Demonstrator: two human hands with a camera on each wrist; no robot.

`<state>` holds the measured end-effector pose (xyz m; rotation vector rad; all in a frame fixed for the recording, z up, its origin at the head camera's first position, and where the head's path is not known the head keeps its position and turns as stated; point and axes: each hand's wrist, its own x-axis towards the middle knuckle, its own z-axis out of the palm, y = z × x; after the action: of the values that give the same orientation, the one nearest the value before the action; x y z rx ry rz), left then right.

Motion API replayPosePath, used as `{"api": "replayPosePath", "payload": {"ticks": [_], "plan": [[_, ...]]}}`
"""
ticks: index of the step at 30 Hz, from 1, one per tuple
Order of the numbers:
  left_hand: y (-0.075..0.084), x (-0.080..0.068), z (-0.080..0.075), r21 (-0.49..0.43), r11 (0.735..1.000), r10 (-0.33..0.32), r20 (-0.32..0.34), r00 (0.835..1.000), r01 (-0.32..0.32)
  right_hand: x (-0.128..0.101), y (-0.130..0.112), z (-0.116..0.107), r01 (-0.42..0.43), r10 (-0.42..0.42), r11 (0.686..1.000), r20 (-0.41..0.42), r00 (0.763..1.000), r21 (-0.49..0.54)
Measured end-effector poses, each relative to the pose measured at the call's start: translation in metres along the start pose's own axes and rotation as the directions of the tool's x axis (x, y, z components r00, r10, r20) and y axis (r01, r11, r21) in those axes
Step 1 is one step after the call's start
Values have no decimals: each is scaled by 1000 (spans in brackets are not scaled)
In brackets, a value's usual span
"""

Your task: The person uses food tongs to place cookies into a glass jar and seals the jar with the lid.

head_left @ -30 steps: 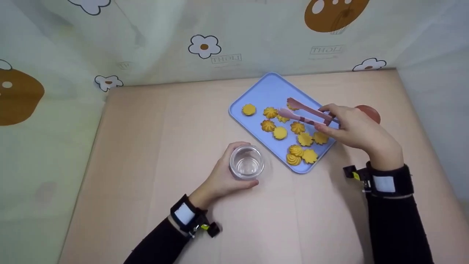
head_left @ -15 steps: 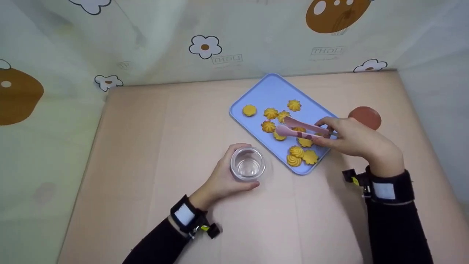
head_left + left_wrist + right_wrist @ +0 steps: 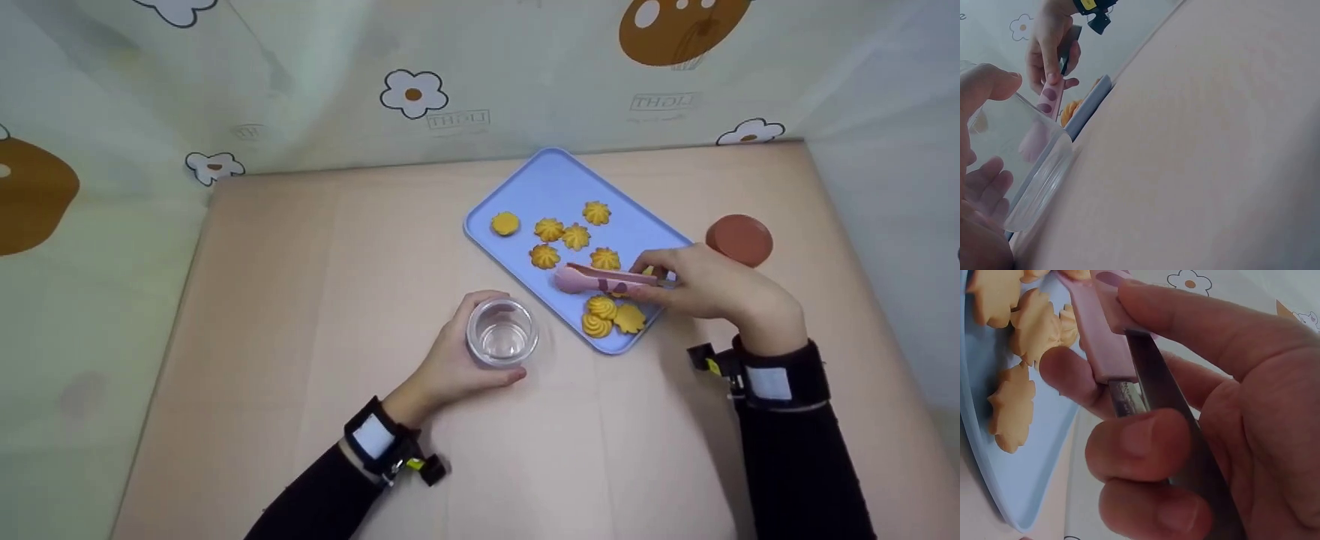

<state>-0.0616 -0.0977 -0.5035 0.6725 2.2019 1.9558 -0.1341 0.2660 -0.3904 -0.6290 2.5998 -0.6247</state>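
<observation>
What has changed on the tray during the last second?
The right hand brought the pink tongs from the far cookies toward the near end of the blue tray and squeezed them together. The left hand kept holding the glass jar; the brown lid stayed put.

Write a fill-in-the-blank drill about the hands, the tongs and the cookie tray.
The left hand grips a clear glass ____.
The right hand holds pink ____ over the cookies.
The cookies lie on a ____ tray.
A round reddish-brown lid lies on the table, ____ the tray.

Missing words: jar; tongs; blue; beside
</observation>
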Motion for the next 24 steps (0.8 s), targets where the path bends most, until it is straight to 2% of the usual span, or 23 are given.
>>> {"api": "replayPosePath", "payload": {"ticks": [8,16,20,24], "plan": [[2,0,0,4,1000,-12,0,1000,12,1,3,-3,8,-8,1000,10,1000,6],[1,1,1,-2,1000,-21,7,1000,21,-3,5,-9,39,-42,998,-62,997,-43],[1,1,1,10,1000,-10,5,1000,10,-8,-4,-12,90,-98,993,-125,987,-70],[1,1,1,3,1000,-3,4,1000,3,-14,-25,-12,156,-170,984,-176,970,-92]]}}
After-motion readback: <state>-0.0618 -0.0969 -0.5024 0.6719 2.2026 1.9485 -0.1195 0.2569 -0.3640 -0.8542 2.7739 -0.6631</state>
